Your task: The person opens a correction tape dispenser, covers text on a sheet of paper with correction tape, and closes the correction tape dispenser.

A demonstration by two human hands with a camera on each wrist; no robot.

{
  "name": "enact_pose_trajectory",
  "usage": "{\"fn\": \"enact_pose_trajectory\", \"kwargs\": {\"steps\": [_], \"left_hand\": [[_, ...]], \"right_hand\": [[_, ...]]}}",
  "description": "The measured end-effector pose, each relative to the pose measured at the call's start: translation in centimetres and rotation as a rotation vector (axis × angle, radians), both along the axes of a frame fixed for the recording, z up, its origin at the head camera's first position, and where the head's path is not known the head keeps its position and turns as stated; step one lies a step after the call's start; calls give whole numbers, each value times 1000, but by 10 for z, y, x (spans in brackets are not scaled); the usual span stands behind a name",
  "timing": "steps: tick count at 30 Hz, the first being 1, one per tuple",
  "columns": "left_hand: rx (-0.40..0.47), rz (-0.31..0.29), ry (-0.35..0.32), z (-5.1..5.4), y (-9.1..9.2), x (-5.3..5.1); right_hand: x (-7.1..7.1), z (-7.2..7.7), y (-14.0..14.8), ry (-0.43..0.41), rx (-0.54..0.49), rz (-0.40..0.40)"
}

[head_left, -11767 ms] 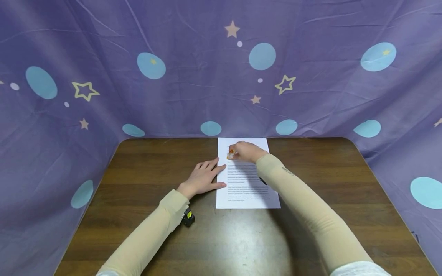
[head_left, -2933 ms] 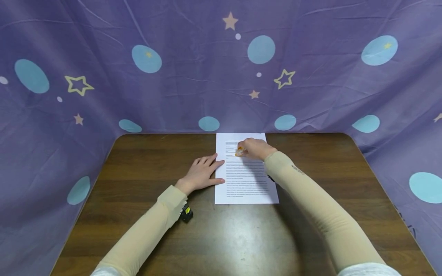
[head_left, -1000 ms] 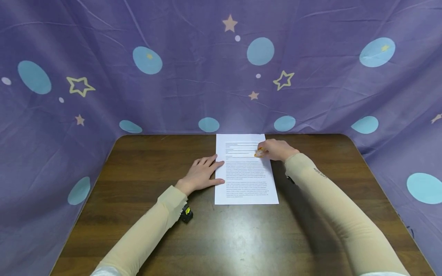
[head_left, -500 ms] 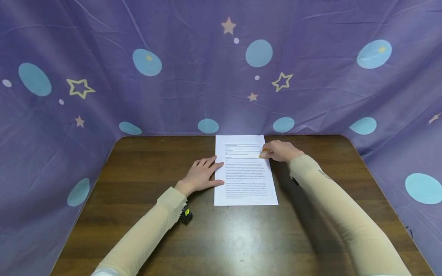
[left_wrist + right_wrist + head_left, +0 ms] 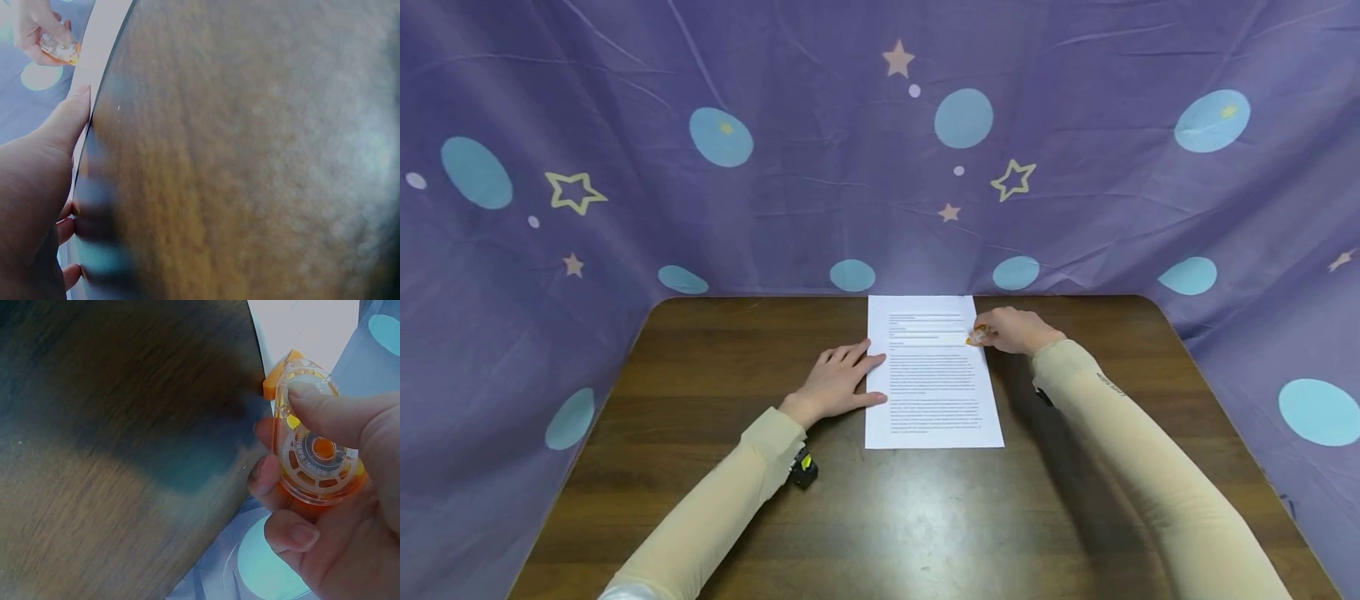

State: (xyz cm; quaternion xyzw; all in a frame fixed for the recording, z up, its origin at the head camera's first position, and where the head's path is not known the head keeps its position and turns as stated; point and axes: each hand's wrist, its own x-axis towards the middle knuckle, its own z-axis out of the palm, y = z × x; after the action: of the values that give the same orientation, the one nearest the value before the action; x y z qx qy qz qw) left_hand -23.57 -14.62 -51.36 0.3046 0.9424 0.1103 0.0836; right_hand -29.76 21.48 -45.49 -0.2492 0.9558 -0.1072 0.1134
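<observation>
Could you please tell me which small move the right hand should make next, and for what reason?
I would probably lift the correction tape slightly with the right hand. Its orange tip is close to the right edge of the paper, so little room seems left to go further right. The left hand rests at the opposite edge.

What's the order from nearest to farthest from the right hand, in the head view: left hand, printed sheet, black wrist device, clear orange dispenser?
From the right hand:
1. Clear orange dispenser: held in its fingers.
2. Printed sheet: just to its left.
3. Left hand: at the sheet's left edge.
4. Black wrist device: lower left, farthest.
</observation>
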Motion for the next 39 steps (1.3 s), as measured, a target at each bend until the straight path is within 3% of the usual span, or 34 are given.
{"fn": "enact_pose_trajectory", "kwargs": {"steps": [11,22,30,39], "left_hand": [[-9,4,1,-1,-1,-1],[-11,3,9,0,-1,0],[-11,-5,7,-3,-1,-1],[-21,-4,13,-2,-1,-1]], "right_hand": [[0,0,-2,-27,38,-7],[0,8,-8,-24,61,38],[-2,7,-32,19,33,107],[-5,10,-60,-1,-1,149]]}}
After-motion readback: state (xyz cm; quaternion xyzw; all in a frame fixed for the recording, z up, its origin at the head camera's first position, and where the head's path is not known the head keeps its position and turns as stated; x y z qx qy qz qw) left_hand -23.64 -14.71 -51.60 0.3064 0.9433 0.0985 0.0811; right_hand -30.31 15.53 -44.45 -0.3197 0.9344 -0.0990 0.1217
